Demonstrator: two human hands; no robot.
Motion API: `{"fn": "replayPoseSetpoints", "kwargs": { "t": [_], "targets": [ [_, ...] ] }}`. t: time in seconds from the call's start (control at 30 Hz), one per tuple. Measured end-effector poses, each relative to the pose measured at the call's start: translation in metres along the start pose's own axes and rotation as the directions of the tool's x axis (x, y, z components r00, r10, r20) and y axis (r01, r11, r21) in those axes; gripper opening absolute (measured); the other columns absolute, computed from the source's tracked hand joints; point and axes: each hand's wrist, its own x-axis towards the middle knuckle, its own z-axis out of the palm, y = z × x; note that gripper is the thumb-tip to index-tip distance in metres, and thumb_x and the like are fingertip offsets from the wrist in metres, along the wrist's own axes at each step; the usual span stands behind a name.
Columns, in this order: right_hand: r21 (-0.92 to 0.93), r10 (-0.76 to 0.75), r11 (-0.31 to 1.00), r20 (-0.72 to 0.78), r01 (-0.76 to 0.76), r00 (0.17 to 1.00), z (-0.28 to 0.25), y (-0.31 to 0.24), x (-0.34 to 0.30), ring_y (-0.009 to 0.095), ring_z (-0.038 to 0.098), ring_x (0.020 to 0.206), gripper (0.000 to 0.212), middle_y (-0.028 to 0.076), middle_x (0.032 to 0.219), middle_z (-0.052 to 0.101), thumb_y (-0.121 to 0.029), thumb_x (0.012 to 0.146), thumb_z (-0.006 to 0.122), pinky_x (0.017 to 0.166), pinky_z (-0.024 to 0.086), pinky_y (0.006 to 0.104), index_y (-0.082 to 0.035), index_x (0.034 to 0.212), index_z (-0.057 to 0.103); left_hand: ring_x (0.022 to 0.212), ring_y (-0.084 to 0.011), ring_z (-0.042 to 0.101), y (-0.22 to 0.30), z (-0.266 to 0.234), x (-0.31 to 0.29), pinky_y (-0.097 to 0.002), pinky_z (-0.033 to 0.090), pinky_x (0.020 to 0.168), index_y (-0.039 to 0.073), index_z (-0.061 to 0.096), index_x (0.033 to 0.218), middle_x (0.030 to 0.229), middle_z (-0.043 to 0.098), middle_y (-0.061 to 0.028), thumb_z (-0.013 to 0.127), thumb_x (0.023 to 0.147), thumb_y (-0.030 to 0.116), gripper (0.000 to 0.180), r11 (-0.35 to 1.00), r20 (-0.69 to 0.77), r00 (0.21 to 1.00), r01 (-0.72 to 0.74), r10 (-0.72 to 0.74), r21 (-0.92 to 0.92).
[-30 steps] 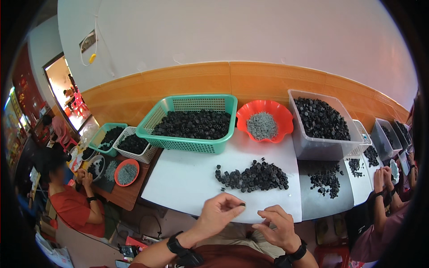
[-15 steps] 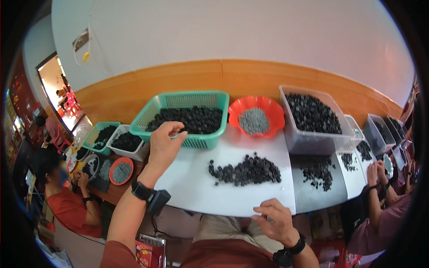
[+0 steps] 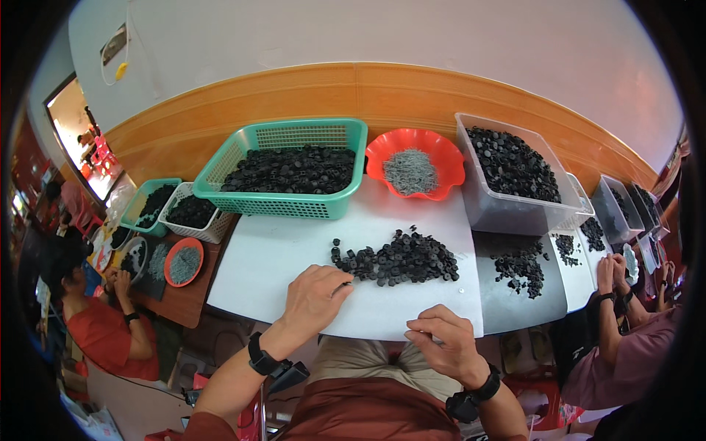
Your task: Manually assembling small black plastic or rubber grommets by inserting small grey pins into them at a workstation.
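Observation:
A loose pile of small round black parts (image 3: 412, 259) lies on the white board (image 3: 257, 257) in front of me. At its left end, my left hand (image 3: 315, 298) is closed in a pinch, with a small black part showing dark between thumb and forefinger. My right hand (image 3: 446, 342) hovers by the board's front edge, below the pile. Its thumb and fingers are pressed together; what they hold, if anything, is too small to make out.
Behind the pile stand a green basket (image 3: 353, 173) of black parts, a red scalloped bowl (image 3: 376, 158) of thin grey metal pieces and a clear bin (image 3: 507, 209) of black parts. Another black heap (image 3: 521, 268) lies right. People work on both sides.
My left hand has come down from the green basket's front rim to the left end of the black pile. The right hand stays near the front edge. The whole view has shifted slightly.

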Motion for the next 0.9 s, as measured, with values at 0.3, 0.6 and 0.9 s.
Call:
{"fn": "replayPoseSetpoints", "kwargs": {
  "t": [0.3, 0.6, 0.9],
  "targets": [
    [-0.282, 0.1, 0.948, -0.174, -0.147, 0.98, -0.026, 0.033, 0.006, 0.022, 0.066, 0.064, 0.016, 0.01, 0.092, 0.068, -0.004, 0.081, 0.078, 0.057, 0.052, 0.0319, -0.003, 0.096, 0.072, 0.091, -0.0275, 0.07, 0.015, 0.007, -0.006, -0.0366, 0.056, 0.078, 0.005, 0.074, 0.093, 0.097, 0.074, -0.0095, 0.076, 0.08, 0.006, 0.013, 0.99, -0.043, 0.996, -0.078, 0.073, -0.117],
    [-0.513, 0.322, 0.795, -0.097, -0.324, 0.942, -0.051, 0.056, 0.026, 0.032, 0.068, 0.082, 0.028, 0.009, 0.108, 0.067, -0.018, 0.086, 0.074, 0.074, 0.053, 0.0424, -0.005, 0.111, 0.071, 0.09, -0.0292, 0.069, 0.024, 0.011, -0.012, -0.0385, 0.056, 0.08, 0.004, 0.073, 0.093, 0.098, 0.073, -0.0098, 0.072, 0.082, 0.003, 0.012, 0.976, -0.024, 0.994, -0.109, 0.106, -0.188],
    [-0.492, 0.374, 0.799, -0.045, -0.346, 0.926, -0.047, 0.061, 0.033, 0.035, 0.069, 0.086, 0.022, 0.011, 0.105, 0.071, -0.016, 0.087, 0.071, 0.075, 0.053, 0.0445, -0.007, 0.108, 0.071, 0.09, -0.0279, 0.068, 0.026, 0.017, -0.012, -0.0388, 0.053, 0.08, 0.006, 0.073, 0.094, 0.099, 0.073, -0.0077, 0.071, 0.083, 0.005, 0.011, 0.972, -0.017, 0.994, -0.112, 0.111, -0.206]
  ]
}}
